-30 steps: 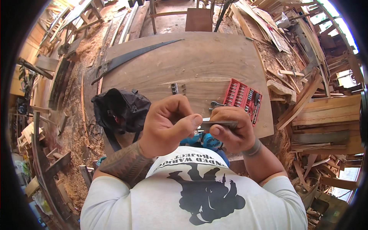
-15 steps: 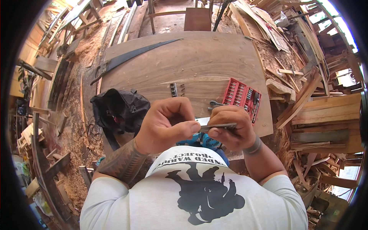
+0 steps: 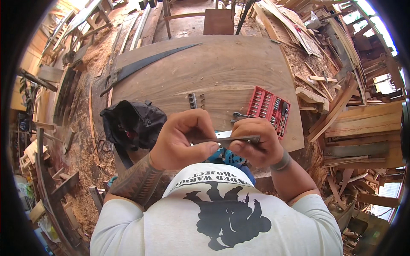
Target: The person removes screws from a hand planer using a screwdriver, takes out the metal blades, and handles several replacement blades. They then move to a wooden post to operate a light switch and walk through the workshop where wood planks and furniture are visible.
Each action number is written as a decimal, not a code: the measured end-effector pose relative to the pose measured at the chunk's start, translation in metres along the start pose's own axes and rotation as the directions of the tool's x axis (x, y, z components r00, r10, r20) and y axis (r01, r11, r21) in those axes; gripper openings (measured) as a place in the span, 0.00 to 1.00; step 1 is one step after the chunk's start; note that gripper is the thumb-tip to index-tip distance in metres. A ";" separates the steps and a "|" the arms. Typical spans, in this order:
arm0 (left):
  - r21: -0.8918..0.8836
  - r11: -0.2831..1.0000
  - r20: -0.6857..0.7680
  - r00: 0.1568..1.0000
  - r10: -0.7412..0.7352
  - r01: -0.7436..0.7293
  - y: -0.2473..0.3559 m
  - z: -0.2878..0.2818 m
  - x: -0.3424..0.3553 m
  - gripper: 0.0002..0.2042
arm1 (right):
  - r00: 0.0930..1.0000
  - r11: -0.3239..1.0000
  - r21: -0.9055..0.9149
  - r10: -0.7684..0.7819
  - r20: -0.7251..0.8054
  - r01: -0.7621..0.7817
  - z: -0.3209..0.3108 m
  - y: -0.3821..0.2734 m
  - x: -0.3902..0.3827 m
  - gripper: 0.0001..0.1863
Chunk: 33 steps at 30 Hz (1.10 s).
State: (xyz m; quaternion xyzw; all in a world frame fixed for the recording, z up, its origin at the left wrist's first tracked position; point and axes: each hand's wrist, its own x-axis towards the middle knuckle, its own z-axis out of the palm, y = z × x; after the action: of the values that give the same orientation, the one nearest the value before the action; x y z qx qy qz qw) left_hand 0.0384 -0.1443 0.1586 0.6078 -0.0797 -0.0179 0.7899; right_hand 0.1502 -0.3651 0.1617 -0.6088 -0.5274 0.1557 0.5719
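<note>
– Looks like what?
– Looks like a thin, flat, straight strip (image 3: 239,139), dull dark grey, seen almost edge-on.
– Lies where, and which way?
– Sits raised just off the view's centre, toward four o'clock; runs roughly from nine to three.
– Held how?
– Rests pinched between thumb and fingers of the left hand (image 3: 181,138) toward nine o'clock, and of the right hand (image 3: 264,147) toward three, with a short middle stretch bare.
</note>
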 end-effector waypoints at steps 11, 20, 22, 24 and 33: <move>0.923 0.158 0.238 0.844 0.481 -0.350 0.010 0.009 0.012 0.22 | 0.875 0.912 0.271 0.384 -0.295 -0.309 0.020 0.005 -0.014 0.14; 0.948 0.054 0.253 0.848 0.465 -0.313 0.009 0.014 0.013 0.20 | 0.823 0.819 0.322 0.543 -0.168 -0.476 0.020 0.010 -0.014 0.16; 0.953 0.073 0.231 0.861 0.453 -0.294 0.009 0.017 0.014 0.21 | 0.855 0.880 0.221 0.466 -0.228 -0.421 0.026 0.010 -0.010 0.14; 0.951 0.046 0.266 0.886 0.380 -0.306 0.010 0.018 0.015 0.23 | 0.865 0.892 0.195 0.446 -0.231 -0.408 0.030 0.014 -0.010 0.14; 0.965 0.010 0.237 0.893 0.382 -0.260 -0.017 0.008 0.012 0.21 | 0.812 0.787 0.366 0.570 -0.124 -0.497 0.042 0.039 -0.013 0.15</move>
State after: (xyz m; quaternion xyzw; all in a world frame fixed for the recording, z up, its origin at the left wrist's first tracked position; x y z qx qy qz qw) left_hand 0.0507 -0.1582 0.1459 0.9400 -0.1699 0.2470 0.1629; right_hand 0.1298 -0.3450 0.1105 -0.6472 -0.2310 0.3233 0.6505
